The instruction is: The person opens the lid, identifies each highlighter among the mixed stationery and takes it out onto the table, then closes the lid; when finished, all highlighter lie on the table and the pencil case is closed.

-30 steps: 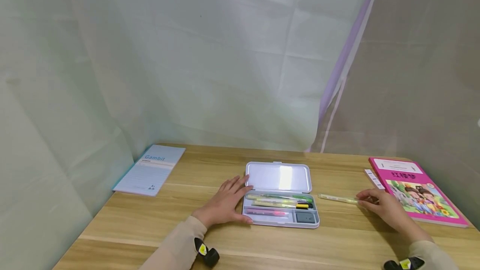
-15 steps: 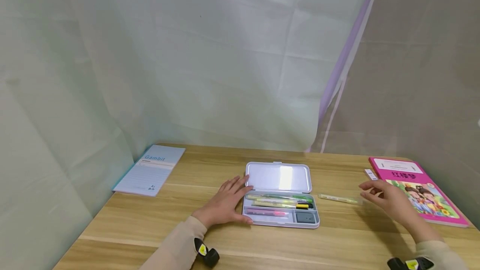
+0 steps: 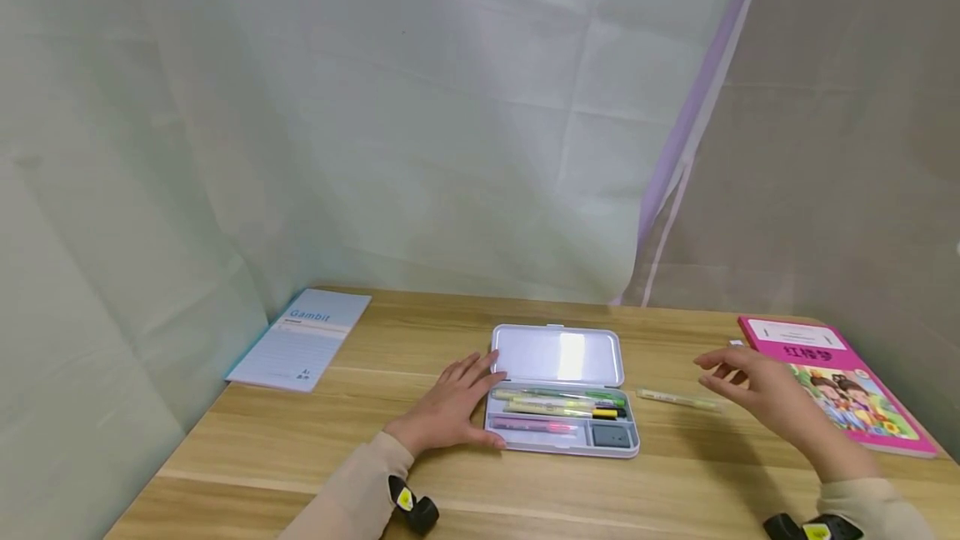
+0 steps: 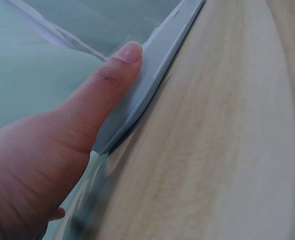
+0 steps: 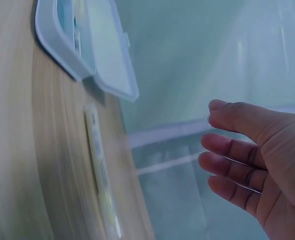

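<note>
High head, close wrist views share the case point(image 3: 558, 375).

Two beige sleeves point(image 3: 347, 486), each with a small black camera point(image 3: 425, 515) bearing a yellow patch point(image 3: 406, 497).

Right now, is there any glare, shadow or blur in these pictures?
Head view: glare on the open lid, and a shadow from the right hand on the table; right wrist view: the pen is blurred; left wrist view: table grain soft, left hand sharper.

A slim pale pen point(image 5: 101, 175) lies on a wooden table point(image 5: 17, 150), an open white case point(image 5: 115, 55) near one end, and the right hand point(image 5: 280, 165), fingers loosely bent, apart from it.
</note>
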Action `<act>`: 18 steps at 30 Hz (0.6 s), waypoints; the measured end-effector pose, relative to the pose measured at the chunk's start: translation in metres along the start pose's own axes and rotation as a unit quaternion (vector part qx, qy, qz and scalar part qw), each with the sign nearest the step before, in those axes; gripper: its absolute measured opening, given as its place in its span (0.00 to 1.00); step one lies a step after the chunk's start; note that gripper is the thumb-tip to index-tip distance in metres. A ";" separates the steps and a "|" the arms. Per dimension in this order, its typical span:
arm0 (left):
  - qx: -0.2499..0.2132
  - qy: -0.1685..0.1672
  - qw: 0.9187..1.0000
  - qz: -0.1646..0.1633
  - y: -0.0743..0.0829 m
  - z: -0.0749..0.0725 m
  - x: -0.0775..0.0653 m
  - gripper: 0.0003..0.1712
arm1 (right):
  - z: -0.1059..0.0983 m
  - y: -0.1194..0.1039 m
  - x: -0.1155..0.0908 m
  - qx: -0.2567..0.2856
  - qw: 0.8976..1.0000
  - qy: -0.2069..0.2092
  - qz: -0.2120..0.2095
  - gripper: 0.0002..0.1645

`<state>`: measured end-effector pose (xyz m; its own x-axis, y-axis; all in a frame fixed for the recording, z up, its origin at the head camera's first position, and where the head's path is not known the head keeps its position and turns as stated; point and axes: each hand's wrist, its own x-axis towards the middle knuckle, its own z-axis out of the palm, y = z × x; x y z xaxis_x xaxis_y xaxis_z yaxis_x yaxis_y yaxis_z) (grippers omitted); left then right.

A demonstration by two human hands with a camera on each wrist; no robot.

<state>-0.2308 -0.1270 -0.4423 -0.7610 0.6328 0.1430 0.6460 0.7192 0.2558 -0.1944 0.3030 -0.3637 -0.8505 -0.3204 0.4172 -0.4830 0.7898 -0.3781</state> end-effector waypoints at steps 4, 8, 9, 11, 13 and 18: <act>-0.004 0.001 1.000 -0.001 0.000 0.000 0.000 0.56 | 0.005 -0.010 0.003 -0.003 1.000 -0.001 -0.010 0.11; -0.005 0.001 1.000 0.000 0.000 0.001 0.000 0.56 | 0.011 -0.018 0.005 0.003 1.000 0.002 -0.030 0.12; -0.005 0.001 1.000 0.000 0.000 0.001 0.000 0.56 | 0.013 -0.020 0.006 0.006 0.999 0.003 -0.036 0.12; -0.004 0.001 1.000 0.000 0.000 0.001 0.000 0.57 | 0.016 -0.023 0.007 0.012 0.999 0.003 -0.048 0.12; -0.004 0.000 1.000 -0.001 0.000 0.001 0.000 0.57 | 0.018 -0.026 0.009 0.014 0.998 0.001 -0.059 0.12; -0.005 -0.001 1.000 -0.003 -0.001 0.001 0.000 0.57 | 0.026 -0.034 0.013 0.003 0.999 -0.018 -0.051 0.11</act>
<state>-0.2314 -0.1268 -0.4437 -0.7642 0.6299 0.1389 0.6415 0.7197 0.2655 -0.1945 0.2586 -0.3674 -0.8040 -0.4168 0.4242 -0.5681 0.7492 -0.3405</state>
